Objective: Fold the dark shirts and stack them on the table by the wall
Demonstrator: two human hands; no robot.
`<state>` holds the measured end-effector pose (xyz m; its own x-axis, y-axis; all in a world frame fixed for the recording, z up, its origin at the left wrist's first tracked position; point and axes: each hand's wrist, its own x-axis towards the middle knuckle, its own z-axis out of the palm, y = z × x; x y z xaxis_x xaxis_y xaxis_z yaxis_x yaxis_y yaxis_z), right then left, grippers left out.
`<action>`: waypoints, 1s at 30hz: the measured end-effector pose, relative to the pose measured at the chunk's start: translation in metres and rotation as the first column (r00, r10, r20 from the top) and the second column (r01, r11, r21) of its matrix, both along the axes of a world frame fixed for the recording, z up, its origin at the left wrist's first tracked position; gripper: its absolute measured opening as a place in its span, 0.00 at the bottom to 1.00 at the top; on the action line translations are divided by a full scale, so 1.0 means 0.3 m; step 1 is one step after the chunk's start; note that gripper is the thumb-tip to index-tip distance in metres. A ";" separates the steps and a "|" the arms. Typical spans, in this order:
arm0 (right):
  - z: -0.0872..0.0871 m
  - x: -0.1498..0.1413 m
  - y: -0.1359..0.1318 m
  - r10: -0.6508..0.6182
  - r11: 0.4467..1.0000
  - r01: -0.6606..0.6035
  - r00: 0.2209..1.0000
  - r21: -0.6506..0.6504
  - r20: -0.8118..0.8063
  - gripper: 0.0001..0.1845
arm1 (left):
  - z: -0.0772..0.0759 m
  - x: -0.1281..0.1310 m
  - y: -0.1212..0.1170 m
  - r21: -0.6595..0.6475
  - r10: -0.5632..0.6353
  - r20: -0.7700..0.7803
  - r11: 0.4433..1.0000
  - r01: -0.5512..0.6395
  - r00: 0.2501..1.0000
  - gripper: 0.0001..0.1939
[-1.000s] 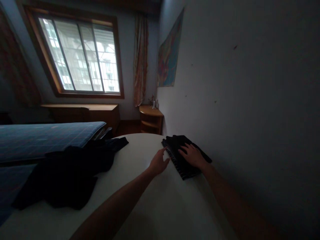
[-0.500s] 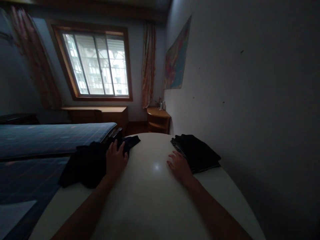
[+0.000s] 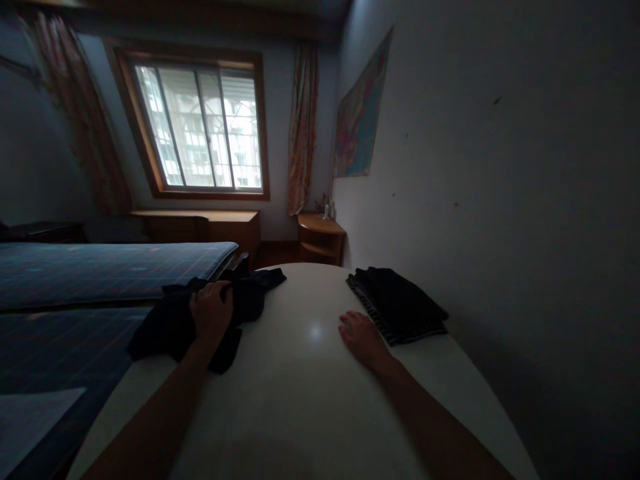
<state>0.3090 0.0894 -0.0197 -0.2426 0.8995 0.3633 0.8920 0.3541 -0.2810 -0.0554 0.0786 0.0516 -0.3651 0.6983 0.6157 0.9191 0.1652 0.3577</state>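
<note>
1. Left hand (image 3: 212,312) curls over rumpled cloth (image 3: 167,327) at the table's (image 3: 295,393) left; whether it pinches, I can't tell.
2. Right hand (image 3: 364,339), loosely spread, empty, sits beside the folded pile (image 3: 400,303), perhaps for support.

left hand (image 3: 213,312): moved onto crumpled dark garment (image 3: 167,327) | right hand (image 3: 365,339): off folded black cloth (image 3: 400,303), beside it

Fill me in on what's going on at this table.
A person has both hands forward at a round white table. The left hand is on a crumpled dark garment at the table's left edge, fingers curled; whether it grips the cloth is hard to tell. The right hand holds nothing and is beside some folded dark clothes, near the wall.
</note>
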 end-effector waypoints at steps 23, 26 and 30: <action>0.056 -0.088 -0.089 0.333 0.938 -0.327 0.942 0.118 -0.031 0.19 | 0.131 0.159 -0.107 -0.440 -0.234 -0.271 0.893 0.096 0.934 0.25; 0.052 -0.090 -0.084 0.330 0.939 -0.325 0.943 0.112 -0.031 0.18 | 0.122 0.093 -0.090 -0.538 -0.171 -0.254 0.843 0.007 0.952 0.23; 0.053 -0.091 -0.084 0.333 0.939 -0.329 0.942 0.099 -0.035 0.18 | 0.128 0.078 -0.079 -0.555 -0.178 -0.250 0.832 0.010 0.952 0.13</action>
